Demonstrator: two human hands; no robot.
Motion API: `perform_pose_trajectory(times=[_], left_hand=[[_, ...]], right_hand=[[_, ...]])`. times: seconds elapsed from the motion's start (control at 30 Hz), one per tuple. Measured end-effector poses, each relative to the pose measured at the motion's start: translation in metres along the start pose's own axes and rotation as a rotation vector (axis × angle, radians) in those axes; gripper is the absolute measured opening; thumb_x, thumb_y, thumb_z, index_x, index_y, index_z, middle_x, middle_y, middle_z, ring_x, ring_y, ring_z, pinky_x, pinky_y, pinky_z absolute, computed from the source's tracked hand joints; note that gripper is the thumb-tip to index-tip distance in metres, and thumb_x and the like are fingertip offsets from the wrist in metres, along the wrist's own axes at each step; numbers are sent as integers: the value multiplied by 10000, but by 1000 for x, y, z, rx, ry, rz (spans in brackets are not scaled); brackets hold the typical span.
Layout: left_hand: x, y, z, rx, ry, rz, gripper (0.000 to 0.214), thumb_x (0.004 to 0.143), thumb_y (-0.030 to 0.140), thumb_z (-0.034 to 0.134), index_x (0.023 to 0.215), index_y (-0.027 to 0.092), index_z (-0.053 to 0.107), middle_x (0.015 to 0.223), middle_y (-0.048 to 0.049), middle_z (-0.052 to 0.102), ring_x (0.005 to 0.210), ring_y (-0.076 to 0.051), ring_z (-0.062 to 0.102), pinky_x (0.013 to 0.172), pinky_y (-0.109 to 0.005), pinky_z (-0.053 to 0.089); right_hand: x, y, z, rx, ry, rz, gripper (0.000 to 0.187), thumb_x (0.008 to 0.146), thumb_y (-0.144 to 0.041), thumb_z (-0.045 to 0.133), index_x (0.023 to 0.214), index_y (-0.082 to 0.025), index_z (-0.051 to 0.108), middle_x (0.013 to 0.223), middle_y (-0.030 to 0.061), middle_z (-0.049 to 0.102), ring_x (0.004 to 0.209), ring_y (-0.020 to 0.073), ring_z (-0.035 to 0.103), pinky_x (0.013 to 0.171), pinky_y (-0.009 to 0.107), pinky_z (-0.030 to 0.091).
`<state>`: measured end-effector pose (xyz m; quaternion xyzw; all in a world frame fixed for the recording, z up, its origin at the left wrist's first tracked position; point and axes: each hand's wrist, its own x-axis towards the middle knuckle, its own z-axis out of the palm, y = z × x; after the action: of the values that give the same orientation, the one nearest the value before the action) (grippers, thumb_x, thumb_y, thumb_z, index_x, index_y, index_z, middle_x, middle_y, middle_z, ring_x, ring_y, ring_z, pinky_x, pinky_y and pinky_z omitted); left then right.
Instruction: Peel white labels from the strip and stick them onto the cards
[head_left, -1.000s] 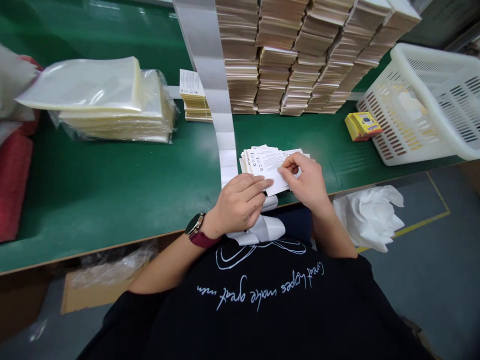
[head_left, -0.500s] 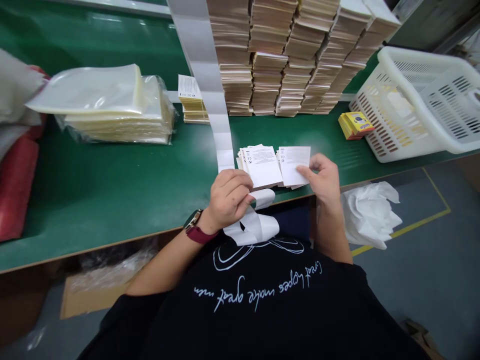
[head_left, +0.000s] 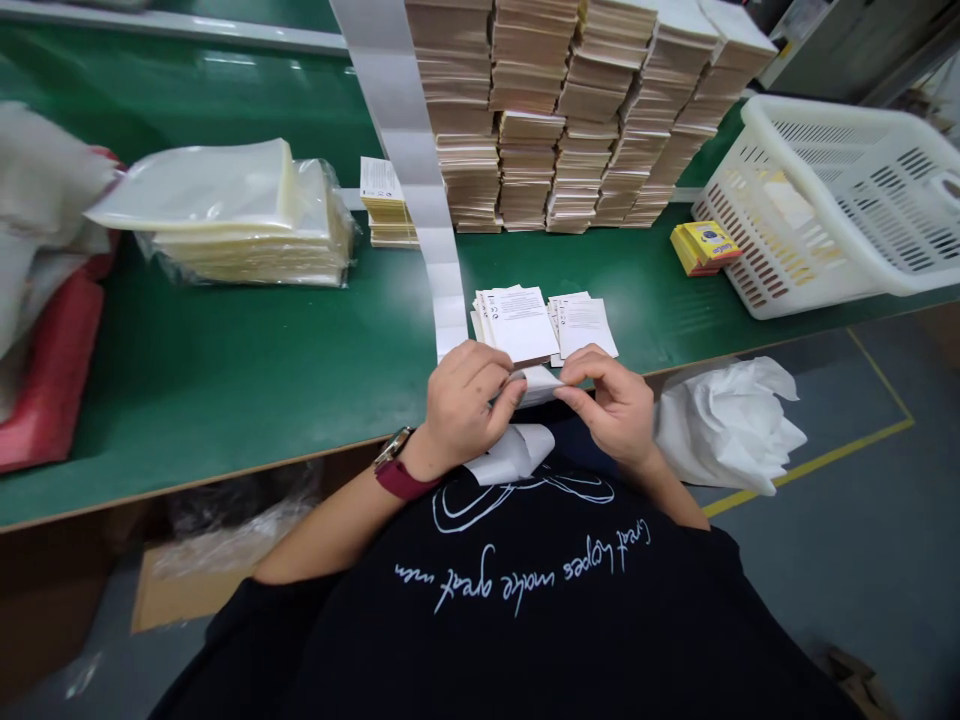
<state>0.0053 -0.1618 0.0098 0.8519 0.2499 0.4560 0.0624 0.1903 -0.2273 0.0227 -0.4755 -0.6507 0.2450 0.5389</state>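
A long white label strip (head_left: 420, 180) runs down from the top over the green table (head_left: 247, 370) to its front edge, where it curls toward my lap. My left hand (head_left: 465, 405) grips the strip at the edge with closed fingers. My right hand (head_left: 611, 400) pinches the same curled strip end (head_left: 541, 382) from the right. Just beyond my fingers lie two small piles of white printed cards, a left pile (head_left: 517, 322) and a right pile (head_left: 583, 326). A watch sits on my left wrist.
Tall stacks of brown-edged cards (head_left: 570, 100) stand at the back. A pile of clear plastic bags (head_left: 232, 215) lies left, a small card stack (head_left: 382, 200) beside the strip. A white basket (head_left: 832, 200) and yellow packets (head_left: 705, 245) are right. White crumpled wrap (head_left: 731, 420) hangs below.
My right hand set a white card on the right pile, then came back to the strip end. My left hand stayed on the strip at the table edge.
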Motion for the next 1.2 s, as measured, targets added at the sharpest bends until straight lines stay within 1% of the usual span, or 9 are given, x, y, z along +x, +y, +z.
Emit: perform_pose_trajectory(times=[0.1,0.2,0.33,0.47,0.63,0.77,0.87,1.07,1.2], left_hand=[[0,-1,-3,117,49,126,221,826,238,605,1037,182,576,1111,-130,649,969,-239,596,751,-384,479],[1,-4,-6,60,-34,241,178,832,196,559,1005,224,586,1020,-67,690,952,-228,607,751,-382,462],[1,-6,-4,-21,-89,165,82,826,174,520,870,203,583,836,-34,686,850,-202,615,728,-368,458],[-5,-12,0,-5,-82,105,53,810,157,532,814,196,568,846,-47,672,834,-199,600,706,-361,470],[-14,-22,7,36,-64,163,68,783,136,545,830,178,571,1057,-107,671,1026,-262,601,803,-432,527],[-16,-23,11,62,-50,227,54,793,146,555,839,170,572,1055,-108,678,1021,-256,619,826,-437,565],[-16,-21,11,75,-44,229,55,797,149,560,848,162,574,1052,-114,685,1023,-257,630,848,-442,572],[-17,-21,9,73,-51,222,77,787,133,548,852,143,586,1038,-133,690,1011,-262,641,864,-436,569],[-17,-20,10,97,-82,215,67,805,138,529,841,146,585,1119,-140,680,1019,-257,638,879,-430,560]], right_hand=[[-1,5,1,55,7,38,104,808,-180,665,827,-249,590,782,-16,589,781,157,573,730,353,465],[0,6,3,40,-22,32,87,819,-199,652,809,-248,582,763,-18,586,768,160,573,730,361,473],[0,0,2,-171,13,-92,80,830,-206,631,795,-255,577,867,1,606,856,185,563,800,407,463],[4,-6,-11,-288,164,-178,66,841,-250,604,816,-273,547,876,4,588,872,204,559,823,433,451],[34,13,-19,-133,347,43,109,850,-317,605,820,-254,521,733,-13,517,693,155,535,679,338,454],[60,34,-4,-20,156,295,145,773,-299,679,765,-222,557,649,-47,533,581,99,467,572,271,389],[71,40,7,37,39,387,153,746,-296,682,729,-207,559,593,-64,526,538,81,435,531,253,350],[76,35,11,-9,-49,410,134,730,-264,666,695,-190,560,577,-65,528,524,71,427,513,243,318],[75,27,13,-239,-72,325,106,756,-232,620,690,-194,547,594,-58,546,547,82,462,558,251,354]])
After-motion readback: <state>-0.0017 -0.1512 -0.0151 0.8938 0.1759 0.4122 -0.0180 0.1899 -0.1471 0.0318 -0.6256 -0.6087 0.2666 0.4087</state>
